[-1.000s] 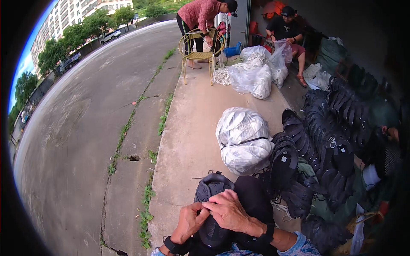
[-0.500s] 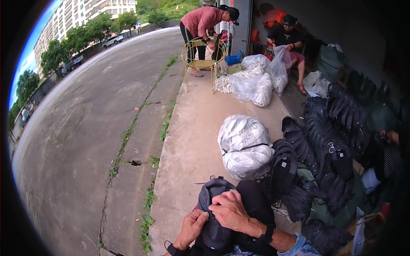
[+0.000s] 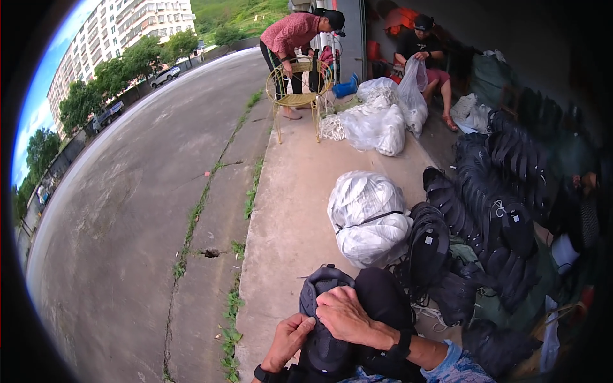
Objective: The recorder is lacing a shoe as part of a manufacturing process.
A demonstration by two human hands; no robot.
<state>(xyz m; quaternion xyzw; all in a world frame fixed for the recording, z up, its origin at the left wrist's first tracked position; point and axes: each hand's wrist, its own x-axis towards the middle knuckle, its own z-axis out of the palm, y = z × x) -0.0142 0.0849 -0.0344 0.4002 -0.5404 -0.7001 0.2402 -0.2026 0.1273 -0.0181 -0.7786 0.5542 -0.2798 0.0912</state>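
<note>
A black shoe upper (image 3: 325,354) lies across my lap, its toe toward me and its collar opening away. My left hand (image 3: 290,338) pinches the left edge of its lacing area between thumb and fingers. Over the middle of the same lacing area, my right hand (image 3: 348,317) is closed, fingers curled down and fingertips close to the left thumb. Whatever thin thing the right fingers grip is hidden beneath them. Dark bands circle both wrists.
A strapped white bundle (image 3: 370,218) stands just beyond my knees. Heaps of black shoe uppers (image 3: 488,185) fill the right side. Farther off are clear plastic bags (image 3: 383,131), a yellow chair (image 3: 297,99) with a person bending over it, and a seated person (image 3: 421,51) holding a bag.
The view has shifted slightly. My right hand's fingers have curled down more over the lacing area; the left keeps its pinch. The standing person's arm has moved along the chair back.
</note>
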